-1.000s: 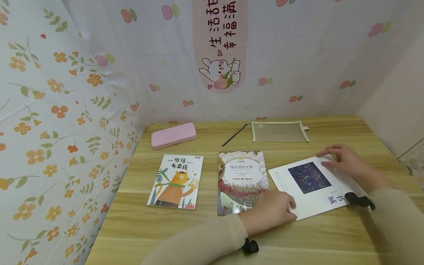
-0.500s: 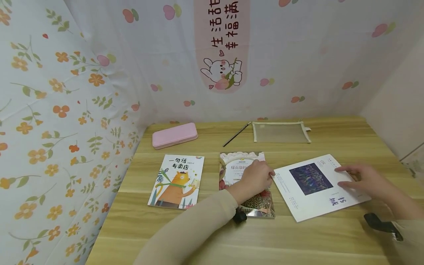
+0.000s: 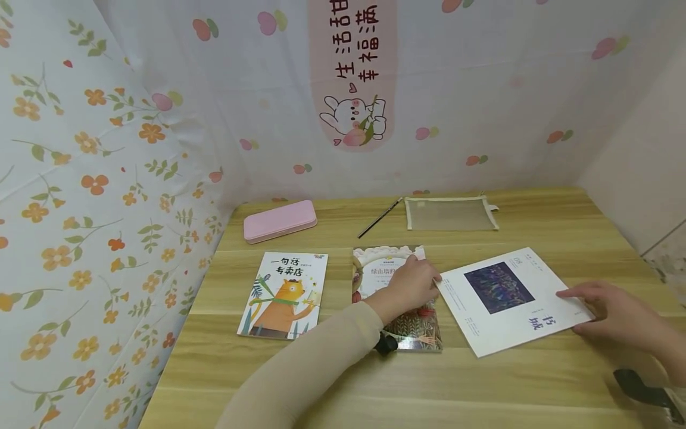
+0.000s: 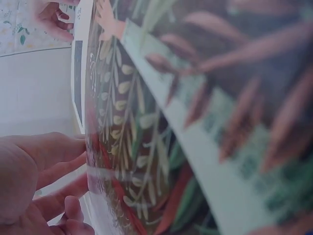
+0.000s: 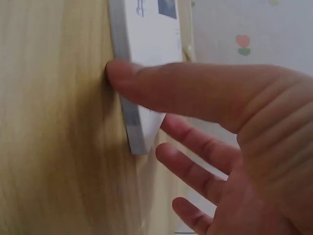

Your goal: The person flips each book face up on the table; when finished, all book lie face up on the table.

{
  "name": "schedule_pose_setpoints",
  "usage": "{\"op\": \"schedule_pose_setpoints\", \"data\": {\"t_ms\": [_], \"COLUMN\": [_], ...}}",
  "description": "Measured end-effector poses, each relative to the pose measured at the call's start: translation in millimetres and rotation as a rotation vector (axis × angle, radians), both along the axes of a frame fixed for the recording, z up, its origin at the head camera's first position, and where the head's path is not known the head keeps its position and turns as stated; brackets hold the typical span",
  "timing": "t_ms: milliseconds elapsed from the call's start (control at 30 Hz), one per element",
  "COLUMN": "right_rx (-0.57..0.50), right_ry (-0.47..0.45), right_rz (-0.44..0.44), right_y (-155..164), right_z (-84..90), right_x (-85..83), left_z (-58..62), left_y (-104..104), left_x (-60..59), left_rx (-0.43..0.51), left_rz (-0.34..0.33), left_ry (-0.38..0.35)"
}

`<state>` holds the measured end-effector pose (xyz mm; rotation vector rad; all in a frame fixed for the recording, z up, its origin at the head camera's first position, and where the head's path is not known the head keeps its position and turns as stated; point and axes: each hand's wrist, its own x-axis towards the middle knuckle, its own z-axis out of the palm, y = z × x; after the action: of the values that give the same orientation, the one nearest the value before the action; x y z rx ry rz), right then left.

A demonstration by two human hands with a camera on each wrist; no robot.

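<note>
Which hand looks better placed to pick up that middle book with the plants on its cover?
Left, probably. The left hand already rests on the middle book, fingers curled at its right edge. The right hand is apart, thumb against the white book.

The left hand reaches forward on a sleeved arm, fingers curled, while the right hand lies low with fingers extended.

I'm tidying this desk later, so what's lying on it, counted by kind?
Books: 3, the cat book, the flowery book under the left hand, the white book at the right hand
Pink case: 1
Pen: 1
Mesh pouch: 1
Total: 6
</note>
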<state>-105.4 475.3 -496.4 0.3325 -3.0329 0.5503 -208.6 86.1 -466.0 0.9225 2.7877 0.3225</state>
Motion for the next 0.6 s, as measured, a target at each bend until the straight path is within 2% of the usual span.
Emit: {"op": "schedule_pose_setpoints", "data": {"t_ms": [100, 267, 433, 533, 600], "right_rx": [0.026, 0.011, -0.038, -0.025, -0.021], "right_ry": [0.036, 0.065, -0.018, -0.055, -0.058], "right_rz": [-0.012, -0.015, -0.055, -0.091, -0.081], "right_y": [1.2, 6.7, 11.5, 11.2, 10.2], "right_z": [-0.7, -3.0, 1.6, 4.1, 4.8], "right_x": [0.6, -2.0, -12.7, -21.4, -28.2], "left_z": [1.7, 5.9, 7.0, 6.3, 6.1], "left_y": [-0.8, -1.0, -2.4, -2.6, -2.4], "left_x": [1.6, 8.0, 15.5, 19.5, 22.2], "left_rx": [-0.009, -0.037, -0.023, -0.008, -0.007], "left_rz": [-0.012, -0.049, -0.087, -0.101, -0.113], "left_ry": [-0.003, -0.017, -0.027, -0.037, -0.034]}}
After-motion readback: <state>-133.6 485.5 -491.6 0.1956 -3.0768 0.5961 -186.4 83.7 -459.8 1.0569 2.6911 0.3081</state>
